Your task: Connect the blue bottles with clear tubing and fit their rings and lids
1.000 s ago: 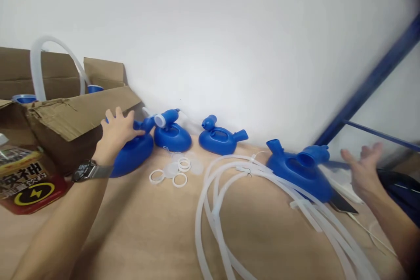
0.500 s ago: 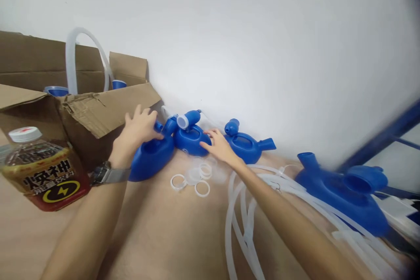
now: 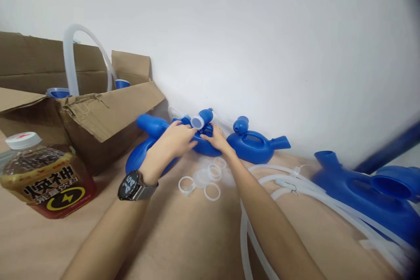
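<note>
While both my hands sit on the middle blue container, here's the layout, left to right. Drink bottle (image 3: 42,175) with white cap lies tilted at the far left on the wooden table (image 3: 183,236). Behind it, open cardboard box (image 3: 98,113) with a clear hose (image 3: 70,59) arcing out of it and blue parts showing inside. Just right of the box, a blue container (image 3: 144,140) with its spout pointing left; my left forearm crosses in front of it. Watch (image 3: 133,185) on my left wrist.

My left hand (image 3: 173,140) rests on the left side of the second blue container (image 3: 201,142), fingers curled over it, touching. My right hand (image 3: 218,138) is on its right side, fingers pressed against the body. Can't tell whether either hand has actually closed a grip or is just laid on it. That container sits near the wall, touching the first one, and has a spout with a pale cap (image 3: 197,121) pointing up-left between my hands.

White rings (image 3: 205,177) lie loose on the table just in front of my hands. Third blue container (image 3: 256,144) sits right of my right hand, near but apart. Coiled clear tubing (image 3: 295,183) lies further right, partly under my right forearm. Fourth blue container (image 3: 367,197) at the far right, blurred.
</note>
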`<state>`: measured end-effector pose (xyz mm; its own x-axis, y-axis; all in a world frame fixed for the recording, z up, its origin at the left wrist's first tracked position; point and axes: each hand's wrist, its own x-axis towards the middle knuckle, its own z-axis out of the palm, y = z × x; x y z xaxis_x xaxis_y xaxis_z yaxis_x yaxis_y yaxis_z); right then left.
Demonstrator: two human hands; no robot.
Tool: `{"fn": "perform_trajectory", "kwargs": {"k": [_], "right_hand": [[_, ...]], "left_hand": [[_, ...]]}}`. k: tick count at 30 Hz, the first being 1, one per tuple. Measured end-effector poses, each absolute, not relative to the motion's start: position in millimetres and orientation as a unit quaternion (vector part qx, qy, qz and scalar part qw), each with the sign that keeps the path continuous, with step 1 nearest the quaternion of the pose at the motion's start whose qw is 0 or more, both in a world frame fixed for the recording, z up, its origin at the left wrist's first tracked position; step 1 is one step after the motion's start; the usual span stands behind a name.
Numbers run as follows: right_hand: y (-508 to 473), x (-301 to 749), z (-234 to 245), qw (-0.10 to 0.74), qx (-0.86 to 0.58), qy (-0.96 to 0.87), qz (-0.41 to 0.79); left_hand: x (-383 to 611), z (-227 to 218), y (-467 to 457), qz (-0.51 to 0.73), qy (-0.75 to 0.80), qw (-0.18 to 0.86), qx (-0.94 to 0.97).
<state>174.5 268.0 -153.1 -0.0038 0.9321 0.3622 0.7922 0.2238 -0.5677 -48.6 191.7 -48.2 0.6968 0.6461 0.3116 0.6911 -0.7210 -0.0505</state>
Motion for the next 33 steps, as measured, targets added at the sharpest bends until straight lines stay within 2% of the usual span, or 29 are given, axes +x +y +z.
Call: {"fn": "perform_trajectory", "kwargs": {"k": [10,15,22,33], "right_hand": [[260.9,193.4,-152.1,0.357,-0.597,-0.707,0.128],[256.2,192.1,-151.4,0.367,-0.594,-0.703,0.132],[252.7,190.0,-148.9,0.376,-0.6,-0.692,0.137],[249.0,191.1,-146.8,0.376,-0.602,-0.69,0.142]], "left_hand": [[-47.8,-46.3,172.8,-0.14,-0.397,0.226,-0.879],[-17.8,-65.9,182.2,-0.165,-0.42,0.213,-0.867],[-19.4,-92.4,257.0,-0.206,-0.487,0.23,-0.817],[-32.6,-94.9,315.0,-0.186,-0.374,0.181,-0.89]]}}
